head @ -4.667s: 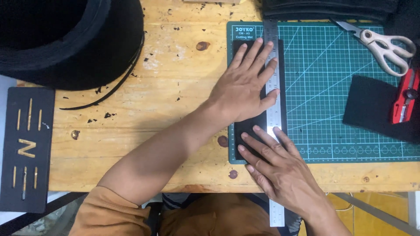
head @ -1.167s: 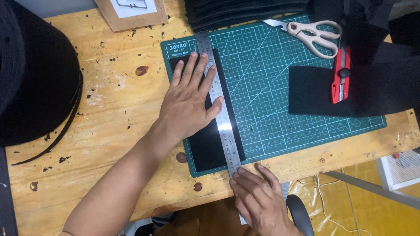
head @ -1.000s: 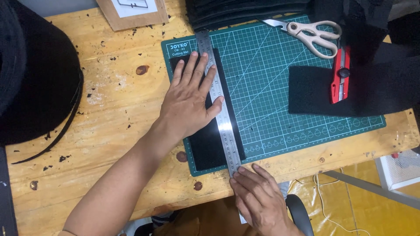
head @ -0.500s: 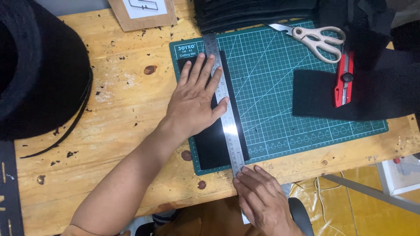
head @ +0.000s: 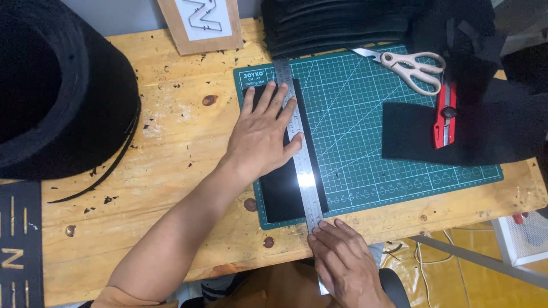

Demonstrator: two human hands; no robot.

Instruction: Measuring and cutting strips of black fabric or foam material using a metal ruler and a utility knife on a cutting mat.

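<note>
Left hand: the left hand lies flat and spread, palm down, on the black strip and against the left edge of the steel ruler; the fingers point toward 12 o'clock; it presses rather than grasps, nothing enclosed

Right hand: the right hand sits at 6 o'clock of the ruler, fingertips resting on the ruler's near end at the table edge; fingers bent but not wrapped round anything; no tool in it

Black strip: a long dark piece, felt or foam by the look, lying lengthwise from 12 to 6 o'clock on the left part of the green cutting mat; the ruler overlies its right side, with a narrow sliver of black showing past the ruler's right edge

Handling, as a judgement: the strip looks light, soft and limp, likely to creep or buckle if pushed from one end; best held by flat pressure spread along its length, as the palm does; the ruler looks stiff, thin and smooth, apt to slide on the fabric unless pinned at both ends

Nearby: a red utility knife lies on a second black piece at 3 o'clock, well apart from both hands; cream-handled scissors at 2 o'clock; a stack of black sheets at 12 o'clock; a big black roll at 9 o'clock on the wooden table
</note>
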